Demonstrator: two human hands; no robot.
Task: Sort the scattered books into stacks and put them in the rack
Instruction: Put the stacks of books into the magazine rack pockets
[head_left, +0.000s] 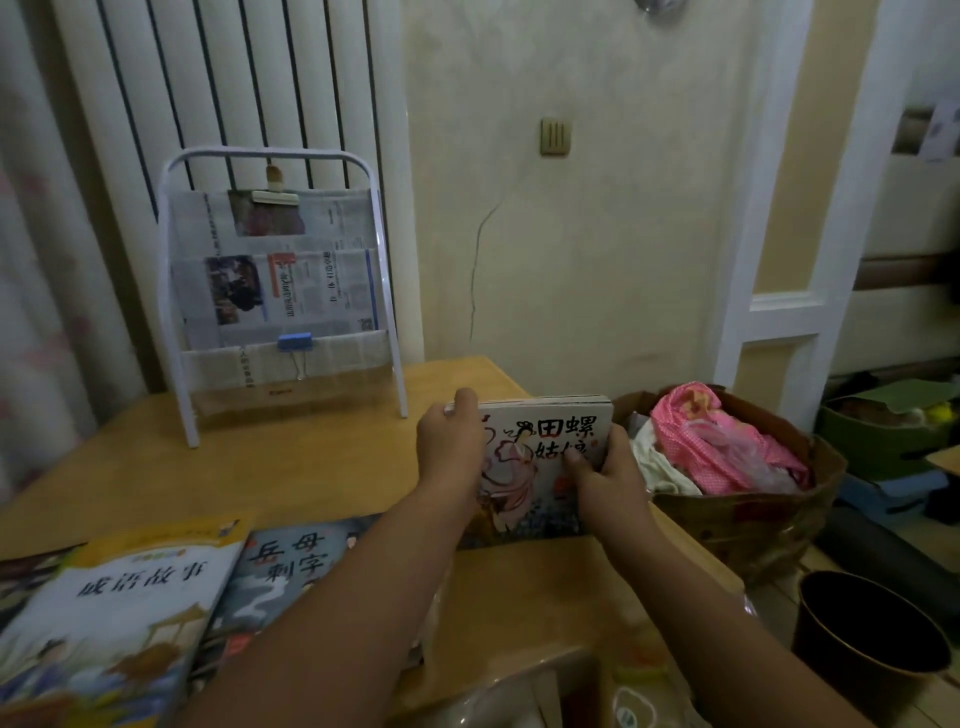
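Head camera looked down over a pale wooden table (291, 467) where both bare arms reached forward. Left hand (451, 441) curled its fingers over the top left corner of a small stack of picture books (540, 467), thumb hidden behind. Right hand (605, 473) clasped the stack's right edge, thumb pressed flat on the glossy cover, fingers wrapped round the back. That stack stood tilted on its lower edge near the table's far right corner, its cover painted with a pink-robed figure and bold black characters. Two more thin glossy books lay flat at the near left: a yellow-topped book (119, 608) overlapping a grey-blue book (280, 577). Farther back left stood a white tubular metal rack (280, 291), its cloth pockets lined with newspaper and clipped.
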